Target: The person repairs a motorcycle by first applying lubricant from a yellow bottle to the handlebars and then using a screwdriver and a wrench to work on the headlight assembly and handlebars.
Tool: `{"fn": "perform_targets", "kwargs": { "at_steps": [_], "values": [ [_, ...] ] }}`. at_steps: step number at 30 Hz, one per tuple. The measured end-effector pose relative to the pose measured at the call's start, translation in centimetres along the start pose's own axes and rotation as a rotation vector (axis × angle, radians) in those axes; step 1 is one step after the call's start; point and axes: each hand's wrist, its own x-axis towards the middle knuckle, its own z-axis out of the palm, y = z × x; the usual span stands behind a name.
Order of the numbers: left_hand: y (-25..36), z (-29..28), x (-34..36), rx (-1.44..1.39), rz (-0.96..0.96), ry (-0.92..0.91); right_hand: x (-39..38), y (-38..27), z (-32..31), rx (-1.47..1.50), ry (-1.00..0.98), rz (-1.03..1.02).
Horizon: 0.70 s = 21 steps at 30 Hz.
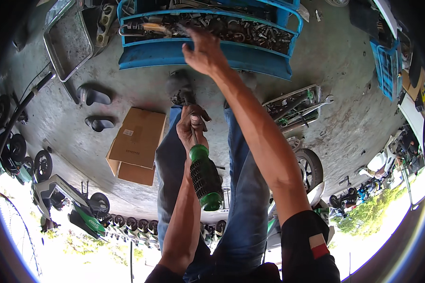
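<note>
My left hand (pixel 190 126) is closed around the thin shaft of a screwdriver (pixel 206 181). The tool's green and black ribbed handle points back toward me, over the gap between my legs. My right arm stretches forward, and my right hand (pixel 206 53) is over the near edge of a blue metal toolbox (pixel 165 55). Its thumb stands apart from the fingers, whose tips are blurred against the dark contents. Many loose bolts and small metal parts (pixel 255 35) fill the toolbox tray, with a tan-handled tool (pixel 154 27) at its left.
A cardboard box (pixel 136 137) stands left of my legs, near a pair of sandals (pixel 94 95). A metal tray (pixel 68 45) lies at upper left. On the right are a rack of tools (pixel 293 111), a wheel (pixel 310 170) and a blue crate (pixel 386 68). Motorbikes (pixel 87 217) line the lower left.
</note>
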Motion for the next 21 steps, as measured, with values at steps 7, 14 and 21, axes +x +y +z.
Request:
{"fn": "perform_targets", "kwargs": {
  "at_steps": [7,14,21],
  "values": [
    [0.1,-0.2,0.0,0.016,0.019,-0.022,-0.6,-0.6,1.1,-0.087,0.064,-0.065],
    [0.4,-0.9,1.1,0.073,-0.038,-0.024,2.3,6.3,-6.6,-0.161,-0.19,0.18],
    [0.5,-1.0,2.0,0.007,0.05,0.026,0.3,5.6,-9.5,0.006,-0.238,0.297]
  ]
}}
